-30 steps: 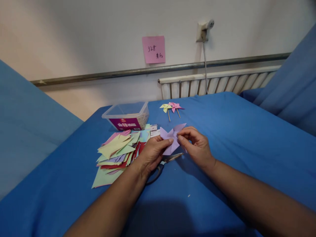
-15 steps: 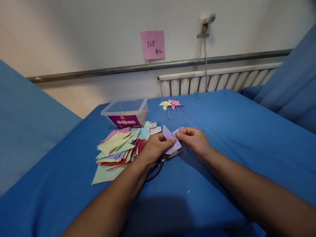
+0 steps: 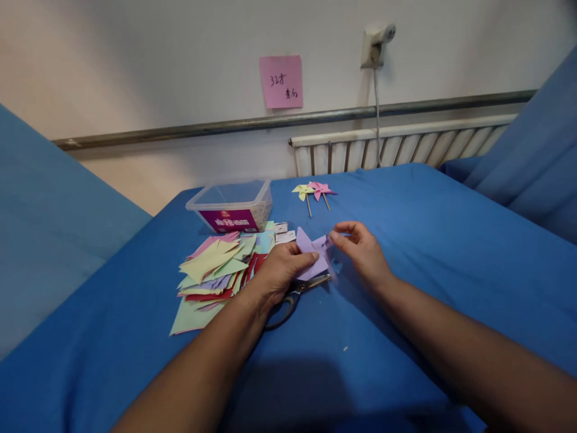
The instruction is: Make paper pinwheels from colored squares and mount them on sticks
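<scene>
A purple paper pinwheel [image 3: 311, 255] with cut, pointed blades is pinched between the thumb and fingers of my left hand [image 3: 288, 264]. My right hand [image 3: 360, 249] is at the right edge of the pinwheel, its thumb and forefinger slightly apart. The blade beside those fingertips is smeared by motion, and whether they touch it I cannot tell. Below the paper, a pair of scissors [image 3: 295, 294] with dark handles lies on the blue cloth, partly behind my left wrist. To the left is a messy pile of coloured paper pieces [image 3: 216, 264].
A clear plastic tub [image 3: 229, 207] with a purple label stands behind the paper pile. Two finished pinwheels on sticks, one yellow [image 3: 304, 192] and one pink [image 3: 321, 189], lie farther back. A radiator [image 3: 406, 147] and a metal rail [image 3: 225, 126] run along the wall.
My right hand has moved a little to the right, away from the middle of the pinwheel, and its fingers have loosened. My left hand keeps its pinch.
</scene>
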Tool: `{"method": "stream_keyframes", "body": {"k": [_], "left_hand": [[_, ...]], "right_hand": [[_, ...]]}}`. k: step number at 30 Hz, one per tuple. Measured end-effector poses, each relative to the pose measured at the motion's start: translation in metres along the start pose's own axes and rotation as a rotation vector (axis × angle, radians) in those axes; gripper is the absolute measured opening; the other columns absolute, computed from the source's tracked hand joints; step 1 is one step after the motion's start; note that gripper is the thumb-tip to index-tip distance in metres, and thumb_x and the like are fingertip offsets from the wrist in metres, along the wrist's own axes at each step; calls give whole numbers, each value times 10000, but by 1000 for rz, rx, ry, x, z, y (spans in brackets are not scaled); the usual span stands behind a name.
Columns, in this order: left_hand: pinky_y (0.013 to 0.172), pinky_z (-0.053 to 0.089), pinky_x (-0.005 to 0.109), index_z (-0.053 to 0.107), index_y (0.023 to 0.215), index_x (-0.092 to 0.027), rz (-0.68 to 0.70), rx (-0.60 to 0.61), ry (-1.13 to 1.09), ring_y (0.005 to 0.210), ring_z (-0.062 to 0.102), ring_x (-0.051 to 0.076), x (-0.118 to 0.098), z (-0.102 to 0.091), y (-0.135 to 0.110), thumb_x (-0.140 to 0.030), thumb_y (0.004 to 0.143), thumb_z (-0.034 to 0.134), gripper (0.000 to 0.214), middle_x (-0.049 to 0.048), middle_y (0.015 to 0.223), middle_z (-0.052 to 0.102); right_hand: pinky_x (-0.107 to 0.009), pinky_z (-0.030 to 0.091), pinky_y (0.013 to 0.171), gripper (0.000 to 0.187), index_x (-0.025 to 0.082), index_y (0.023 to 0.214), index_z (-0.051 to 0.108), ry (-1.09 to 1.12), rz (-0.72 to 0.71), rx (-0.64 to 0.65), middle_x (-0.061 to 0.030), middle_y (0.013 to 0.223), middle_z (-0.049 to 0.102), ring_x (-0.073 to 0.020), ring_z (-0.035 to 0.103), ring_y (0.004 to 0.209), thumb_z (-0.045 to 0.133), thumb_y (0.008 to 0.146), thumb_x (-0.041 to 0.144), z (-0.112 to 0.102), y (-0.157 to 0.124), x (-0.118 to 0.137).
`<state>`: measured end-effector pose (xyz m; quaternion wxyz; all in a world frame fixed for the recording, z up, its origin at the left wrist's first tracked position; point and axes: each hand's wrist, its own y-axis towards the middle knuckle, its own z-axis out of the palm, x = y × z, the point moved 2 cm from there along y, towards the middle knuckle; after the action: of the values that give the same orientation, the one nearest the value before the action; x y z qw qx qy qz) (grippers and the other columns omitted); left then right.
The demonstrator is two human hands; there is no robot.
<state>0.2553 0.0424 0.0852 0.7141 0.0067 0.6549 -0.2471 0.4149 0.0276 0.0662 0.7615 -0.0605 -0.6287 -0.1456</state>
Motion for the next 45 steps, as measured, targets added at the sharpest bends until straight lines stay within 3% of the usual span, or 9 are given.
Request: {"method": "stream_keyframes", "body": {"k": [3,9,17,21,24,27,32,37,45], "left_hand": [[571,432,227,709,801,-97,-23,53,36,572,583,118,-4,-1,-3,-233,582,786,269,55,702,683],[462,312,201,680,708,-101,-64,132,229,476,461,70,-8,-3,-7,-234,562,774,219,14,595,606],[469,303,196,688,744,-117,-29,187,298,497,455,69,-8,-3,-6,-220,584,743,198,-3,613,594],[471,317,196,679,749,-116,-5,159,306,498,477,75,-5,-5,-4,-206,586,734,194,11,638,617],[478,362,206,646,726,-124,30,6,245,485,501,88,-2,-5,-1,-213,588,743,191,8,614,604],[547,450,233,638,806,-143,59,-133,32,560,579,120,0,-3,1,-250,606,766,261,25,683,634],[606,476,228,626,783,-148,0,-104,-285,643,607,126,7,8,-1,-261,629,778,245,28,714,642],[609,466,228,656,859,-124,30,-108,-286,624,597,122,13,16,-2,-159,586,767,296,32,723,665],[484,403,219,632,765,-127,35,-148,-191,497,537,107,15,12,1,-161,586,742,213,0,601,617]], "right_hand": [[-325,480,769,490,217,1003,565,0,-21,32,-63,1049,618,-175,600,885,787,608,401,-3,6,2],[-304,466,662,394,193,952,584,-75,71,462,3,743,629,-143,600,668,760,658,386,-2,3,7],[-265,462,622,278,187,855,587,-131,138,607,20,734,642,-117,587,640,743,631,236,2,-5,5],[-264,462,613,257,191,829,592,-81,139,572,18,754,648,-121,591,644,738,626,250,5,-4,-1],[-277,477,630,287,194,821,587,-26,110,395,12,761,653,-135,604,659,754,605,282,8,-3,-7],[-283,479,616,344,193,861,575,68,81,177,1,758,662,-146,610,645,755,605,335,10,-3,-13],[-267,474,618,376,189,875,562,142,23,-31,-6,788,662,-144,613,673,762,604,356,11,-3,-19],[-271,475,644,349,191,870,568,121,4,26,-9,814,665,-150,621,717,757,616,339,15,-8,-21],[-294,483,639,394,196,898,540,128,115,132,-10,802,657,-148,609,672,758,612,358,16,-9,-19]]}}
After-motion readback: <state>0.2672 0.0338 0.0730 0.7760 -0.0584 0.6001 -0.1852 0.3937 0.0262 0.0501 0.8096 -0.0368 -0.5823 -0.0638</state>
